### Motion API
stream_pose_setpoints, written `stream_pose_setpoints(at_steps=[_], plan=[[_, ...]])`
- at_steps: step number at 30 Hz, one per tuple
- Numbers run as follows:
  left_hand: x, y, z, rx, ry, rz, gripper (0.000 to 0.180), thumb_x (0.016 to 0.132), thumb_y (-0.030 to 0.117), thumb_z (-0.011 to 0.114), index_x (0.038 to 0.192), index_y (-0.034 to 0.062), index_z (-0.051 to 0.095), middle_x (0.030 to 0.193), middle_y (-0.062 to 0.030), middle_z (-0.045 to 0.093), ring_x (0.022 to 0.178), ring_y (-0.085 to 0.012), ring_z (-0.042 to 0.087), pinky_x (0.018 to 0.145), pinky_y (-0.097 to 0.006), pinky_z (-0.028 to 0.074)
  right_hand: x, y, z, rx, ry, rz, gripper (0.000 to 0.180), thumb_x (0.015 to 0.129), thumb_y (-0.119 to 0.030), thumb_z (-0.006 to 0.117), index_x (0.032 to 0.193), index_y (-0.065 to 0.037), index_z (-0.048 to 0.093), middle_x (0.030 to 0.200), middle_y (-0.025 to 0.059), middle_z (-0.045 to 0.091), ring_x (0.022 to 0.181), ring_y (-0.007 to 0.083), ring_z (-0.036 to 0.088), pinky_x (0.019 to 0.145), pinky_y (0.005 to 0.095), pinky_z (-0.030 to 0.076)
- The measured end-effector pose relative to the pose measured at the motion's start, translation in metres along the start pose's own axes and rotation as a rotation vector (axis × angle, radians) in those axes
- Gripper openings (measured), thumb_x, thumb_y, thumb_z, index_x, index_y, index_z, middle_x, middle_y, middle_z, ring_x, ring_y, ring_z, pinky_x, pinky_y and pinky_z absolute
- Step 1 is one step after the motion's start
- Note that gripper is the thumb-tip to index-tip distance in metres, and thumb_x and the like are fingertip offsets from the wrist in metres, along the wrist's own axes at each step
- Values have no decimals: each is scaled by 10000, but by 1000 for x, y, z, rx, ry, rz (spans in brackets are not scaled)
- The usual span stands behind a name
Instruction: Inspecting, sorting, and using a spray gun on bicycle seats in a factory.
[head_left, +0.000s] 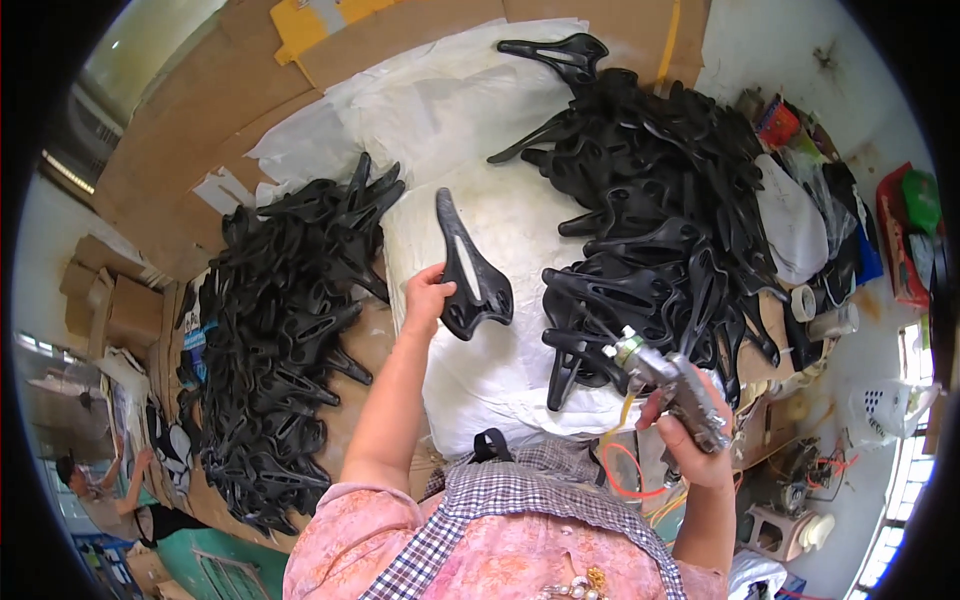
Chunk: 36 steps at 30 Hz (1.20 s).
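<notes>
Left hand (pixel 428 297): its fingers grip one black bicycle seat (pixel 488 282) by the left edge, thumb on top, narrow end pointing away from the person.
Right hand (pixel 697 447): its fingers are wrapped round the handle of a silver spray gun (pixel 682 392); whether the trigger is pressed cannot be told.
Seat's place: held over the white sheet (pixel 470 388), between two heaps, apart from the gun.
Step in hand: judging by the pose, one seat is being held out for spraying; no spray shows.
Next move: it would seem to call for a steady left grip, fingers out of the nozzle's line, and the nozzle brought squarely to the seat.
Held seats: one.
Spray guns: one.
Heaps: two, the left heap (pixel 285 330) on cardboard (pixel 352 408) and the larger right heap (pixel 640 215); their seats overlap too much to count.
Far seat (pixel 578 55): one, at the right heap's far end.
Co-worker (pixel 112 505): one, at the far left, arms raised.
</notes>
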<state>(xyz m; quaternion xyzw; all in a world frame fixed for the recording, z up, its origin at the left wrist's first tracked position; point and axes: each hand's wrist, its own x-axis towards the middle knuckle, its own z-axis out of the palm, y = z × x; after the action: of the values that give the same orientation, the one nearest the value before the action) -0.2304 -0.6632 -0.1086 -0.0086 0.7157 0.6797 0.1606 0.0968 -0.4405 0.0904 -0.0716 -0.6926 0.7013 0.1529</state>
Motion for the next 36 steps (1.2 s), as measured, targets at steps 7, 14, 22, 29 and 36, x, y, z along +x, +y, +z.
stream_pose_setpoints(at_steps=[7,14,22,29,36], plan=[[31,-13,-2,-600,61,-146,104,832,119,577,910,52,591,747,-40,575,639,-143,546,658,-263,499,-29,19,10,-66,242,52,590,806,-140,683,1293,41,404,932,94,594,840,165,588,772,309,476],[-81,-22,218,-350,-454,-640,183,824,178,657,922,90,532,784,-62,577,548,-176,569,474,-264,453,-62,18,12,-77,349,145,583,811,-166,673,1281,58,410,941,94,590,854,175,594,778,318,489],[8,34,182,-46,-231,246,180,797,111,624,933,-3,592,811,-58,608,738,-137,543,679,-280,449,-62,12,6,-84,259,101,605,785,-160,691,1287,37,416,964,116,599,862,186,597,772,313,494],[65,70,50,-151,-286,-5,114,871,51,549,969,-1,574,847,-104,660,726,-161,626,673,-288,509,-23,24,16,-360,34,173,520,769,-84,689,1242,-11,486,874,62,639,796,120,607,730,262,476],[58,12,37,-177,-230,-117,56,847,41,576,888,17,605,776,-27,619,677,-119,565,640,-255,467,24,1,42,-115,143,24,519,787,-53,657,1254,39,449,858,73,620,763,126,596,697,260,482]])
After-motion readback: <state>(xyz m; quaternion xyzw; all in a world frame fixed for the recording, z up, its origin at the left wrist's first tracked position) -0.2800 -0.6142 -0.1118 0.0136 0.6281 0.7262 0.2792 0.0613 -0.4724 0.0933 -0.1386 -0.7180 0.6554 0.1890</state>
